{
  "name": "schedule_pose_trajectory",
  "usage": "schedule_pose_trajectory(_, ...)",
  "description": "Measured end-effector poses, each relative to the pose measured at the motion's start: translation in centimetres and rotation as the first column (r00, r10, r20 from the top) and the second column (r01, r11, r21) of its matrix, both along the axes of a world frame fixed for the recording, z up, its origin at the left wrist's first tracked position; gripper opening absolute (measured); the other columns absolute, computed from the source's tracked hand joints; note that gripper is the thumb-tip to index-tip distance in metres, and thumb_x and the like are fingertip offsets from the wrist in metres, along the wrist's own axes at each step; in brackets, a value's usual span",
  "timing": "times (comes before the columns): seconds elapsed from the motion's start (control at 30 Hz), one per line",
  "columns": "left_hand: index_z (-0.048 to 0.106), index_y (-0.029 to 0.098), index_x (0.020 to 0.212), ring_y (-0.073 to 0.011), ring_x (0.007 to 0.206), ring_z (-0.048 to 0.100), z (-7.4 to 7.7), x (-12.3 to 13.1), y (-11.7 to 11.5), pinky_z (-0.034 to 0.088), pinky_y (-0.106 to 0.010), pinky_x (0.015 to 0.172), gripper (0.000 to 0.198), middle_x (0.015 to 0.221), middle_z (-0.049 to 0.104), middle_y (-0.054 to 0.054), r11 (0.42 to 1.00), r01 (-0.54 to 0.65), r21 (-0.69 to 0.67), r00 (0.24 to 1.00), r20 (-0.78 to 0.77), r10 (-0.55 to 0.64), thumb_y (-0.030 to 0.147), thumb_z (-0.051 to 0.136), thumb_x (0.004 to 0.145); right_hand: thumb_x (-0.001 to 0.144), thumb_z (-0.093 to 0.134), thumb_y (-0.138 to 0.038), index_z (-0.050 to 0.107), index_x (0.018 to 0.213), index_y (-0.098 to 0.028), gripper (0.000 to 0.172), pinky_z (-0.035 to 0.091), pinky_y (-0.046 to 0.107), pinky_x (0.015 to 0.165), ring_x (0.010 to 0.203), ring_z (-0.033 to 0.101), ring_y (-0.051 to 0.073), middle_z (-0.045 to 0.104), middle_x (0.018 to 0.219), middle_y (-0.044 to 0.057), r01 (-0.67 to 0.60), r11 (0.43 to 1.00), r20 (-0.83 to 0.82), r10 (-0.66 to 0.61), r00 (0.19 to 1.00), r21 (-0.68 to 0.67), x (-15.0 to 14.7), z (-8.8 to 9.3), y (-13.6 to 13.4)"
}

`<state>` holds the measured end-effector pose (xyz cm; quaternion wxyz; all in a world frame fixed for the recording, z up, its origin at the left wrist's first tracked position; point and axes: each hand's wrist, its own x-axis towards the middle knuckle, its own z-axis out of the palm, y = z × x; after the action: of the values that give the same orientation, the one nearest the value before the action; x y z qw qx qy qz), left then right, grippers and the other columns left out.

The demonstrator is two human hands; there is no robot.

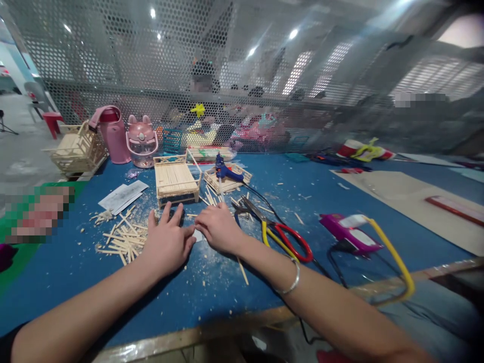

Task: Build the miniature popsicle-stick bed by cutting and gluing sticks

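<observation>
Two-Handed Work on a Small White Piece

The left hand (166, 246) lies palm down over the table (227, 295). Three of its fingers are spread forward; its index finger and thumb point toward the right hand (219, 228). The right hand has its fingers bunched together, with the fingertips beside the left index finger. A small white piece (198, 235) lies low between the two hands, partly covered by the fingers. Whether either hand is clamped on it cannot be told; any contact area is hidden.

Step in hand, as judged: close fingertip work at the small white piece. The next move calls for steady support from the left hand and a light, controlled touch from the right, with the fingers kept clear of the contact area.

Adjacent items: a pile of loose sticks (128, 241) is beside the left hand. A stick-built frame (177, 180) stands just beyond the fingers. Behind the right hand, a blue glue gun (229, 172) rests at a flat stick panel (242, 179). A cutting tool (261, 215) with red and yellow handles lies beside the right forearm.

Outer items: a purple device (353, 236) lies farther right; white paper slips (124, 195) lie left of the frame.
</observation>
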<state>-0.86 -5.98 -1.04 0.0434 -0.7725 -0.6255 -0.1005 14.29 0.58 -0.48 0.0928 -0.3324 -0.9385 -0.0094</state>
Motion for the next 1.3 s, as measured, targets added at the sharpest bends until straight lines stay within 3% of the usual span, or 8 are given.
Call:
schedule_pose_trajectory(0.47,0.068,0.033,0.103,-0.0409,0.131,0.027,-0.1,-0.1,0.2,0.023,-0.069,0.093,0.03,0.14,0.041,-0.014,0.999,-0.015,-0.033,0.999,0.033,0.016,0.039,0.045,0.084,0.085,0.052,-0.02,0.064,0.076,-0.016,0.015,0.022,0.032,0.071,0.078,0.05,0.017,0.067,0.077,0.003,-0.029,0.999,-0.063,0.027,0.998,-0.03,0.2,-0.6,-0.1)
schedule_pose_trajectory(1.3,0.069,0.034,0.1,-0.0413,0.132,0.025,0.1,-0.1,0.1,0.021,-0.068,0.095,0.029,0.142,0.039,-0.011,0.998,-0.036,-0.044,0.998,0.056,0.038,0.041,0.047,0.083,0.085,0.049,-0.018,0.067,0.08,-0.016,0.018,0.031,0.029,0.069,0.08,0.057,0.018,0.068,0.081,0.007,0.115,0.989,-0.004,-0.116,0.993,-0.088,-0.5,0.1,-1.0)
